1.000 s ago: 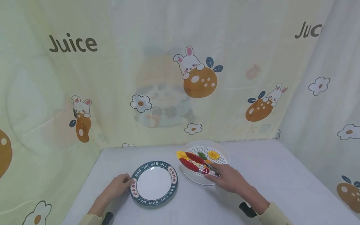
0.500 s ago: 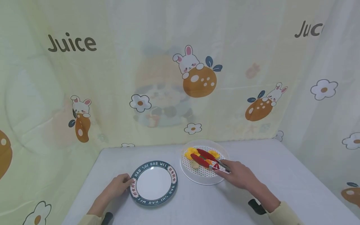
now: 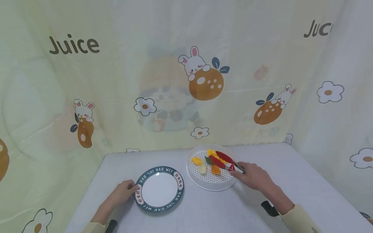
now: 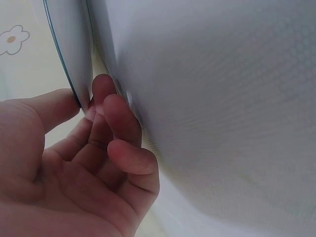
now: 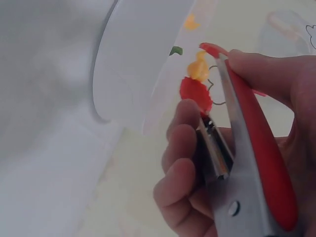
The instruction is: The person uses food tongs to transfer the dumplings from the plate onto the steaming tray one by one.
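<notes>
My left hand (image 3: 123,191) pinches the left rim of a round plate (image 3: 159,189), white with a dark teal lettered border. In the left wrist view the thumb (image 4: 61,106) lies on one face of the rim, fingertips on the other. My right hand (image 3: 254,176) grips tongs (image 3: 218,162) with red ends and metal handles. They reach over a white perforated basket (image 3: 211,187), arms apart, a yellow piece (image 3: 211,152) showing between the red tips. Inside the basket lie another yellow piece (image 3: 197,161), a green piece (image 3: 208,160), an orange one (image 3: 215,170) and a pale one (image 3: 202,169).
Plate and basket stand side by side on a white-covered table (image 3: 201,213), the basket farther back. A printed curtain (image 3: 163,77) hangs right behind the table's back edge and along both sides. A small red piece (image 3: 232,167) shows near the right hand's fingers.
The right hand and tongs have moved right across the basket, with a yellow piece at the tips shifting along. The left basket pieces are now uncovered. Left hand and plate stay put.
</notes>
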The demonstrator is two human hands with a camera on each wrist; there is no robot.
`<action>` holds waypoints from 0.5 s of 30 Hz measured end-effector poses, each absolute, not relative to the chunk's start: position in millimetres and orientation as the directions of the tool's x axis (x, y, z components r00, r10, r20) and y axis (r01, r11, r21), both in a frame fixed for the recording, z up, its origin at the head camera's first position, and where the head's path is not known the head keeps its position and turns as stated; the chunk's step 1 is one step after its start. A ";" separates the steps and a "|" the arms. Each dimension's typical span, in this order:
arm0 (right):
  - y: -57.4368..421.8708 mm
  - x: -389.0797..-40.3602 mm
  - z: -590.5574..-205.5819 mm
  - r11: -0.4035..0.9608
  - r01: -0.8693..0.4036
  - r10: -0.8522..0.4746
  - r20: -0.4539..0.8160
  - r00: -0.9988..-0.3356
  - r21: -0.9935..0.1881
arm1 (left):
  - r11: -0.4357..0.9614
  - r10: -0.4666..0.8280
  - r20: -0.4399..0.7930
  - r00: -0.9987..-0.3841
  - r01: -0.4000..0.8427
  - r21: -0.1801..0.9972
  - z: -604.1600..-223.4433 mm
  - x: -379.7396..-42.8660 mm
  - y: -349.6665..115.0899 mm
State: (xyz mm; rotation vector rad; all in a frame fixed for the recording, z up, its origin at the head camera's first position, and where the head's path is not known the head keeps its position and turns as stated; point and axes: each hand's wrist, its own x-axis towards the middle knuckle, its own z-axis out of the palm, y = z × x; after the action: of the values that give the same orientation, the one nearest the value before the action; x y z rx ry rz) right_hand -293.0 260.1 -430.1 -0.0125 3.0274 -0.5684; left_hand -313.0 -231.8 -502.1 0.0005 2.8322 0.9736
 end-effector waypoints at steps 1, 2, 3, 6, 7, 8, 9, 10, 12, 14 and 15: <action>260.3 -293.3 -429.8 0.933 0.006 -0.018 -0.062 -0.998 -0.359 | 0.789 0.047 -0.139 -0.989 -0.049 0.613 -502.1 -313.0 -231.9; 260.6 -293.8 -429.7 0.935 0.009 -0.016 -0.067 -0.998 -0.355 | 0.788 0.047 -0.140 -0.989 -0.050 0.613 -502.0 -312.9 -231.8; 260.8 -294.1 -429.5 0.937 0.011 -0.015 -0.071 -0.997 -0.348 | 0.788 0.046 -0.143 -0.989 -0.052 0.613 -501.9 -312.9 -231.7; 262.2 -296.1 -428.5 0.948 0.020 -0.009 -0.087 -0.996 -0.319 | 0.787 0.043 -0.149 -0.988 -0.058 0.614 -501.2 -312.6 -231.2; 262.5 -296.8 -427.6 0.951 0.021 -0.007 -0.092 -0.996 -0.307 | 0.787 0.043 -0.150 -0.988 -0.059 0.614 -500.9 -312.5 -231.0; 262.8 -297.6 -426.6 0.954 0.023 -0.006 -0.096 -0.995 -0.297 | 0.787 0.043 -0.150 -0.988 -0.059 0.614 -500.5 -312.3 -230.8; 262.9 -298.4 -425.3 0.957 0.025 -0.005 -0.101 -0.995 -0.288 | 0.786 0.042 -0.151 -0.988 -0.060 0.615 -500.1 -312.1 -230.6; 262.9 -299.4 -424.2 0.960 0.024 -0.005 -0.105 -0.994 -0.279 | 0.785 0.042 -0.151 -0.988 -0.061 0.616 -499.6 -311.8 -230.5; 262.2 -300.8 -421.7 0.965 0.024 -0.005 -0.112 -0.994 -0.262 | 0.784 0.042 -0.151 -0.988 -0.061 0.618 -498.8 -311.3 -230.3; 261.4 -302.6 -420.2 0.970 0.026 -0.003 -0.120 -0.993 -0.240 | 0.783 0.042 -0.150 -0.988 -0.061 0.619 -498.4 -311.0 -230.1; 261.1 -303.6 -420.1 0.974 0.025 -0.002 -0.120 -0.993 -0.227 | 0.784 0.042 -0.150 -0.988 -0.061 0.618 -498.5 -310.9 -230.1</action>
State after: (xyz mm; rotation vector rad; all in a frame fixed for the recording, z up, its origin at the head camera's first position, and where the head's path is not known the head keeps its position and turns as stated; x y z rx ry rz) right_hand -303.6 261.1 -420.1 0.0175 3.0014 -0.3477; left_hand -310.9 -230.1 -498.5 -0.0156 2.8181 0.9851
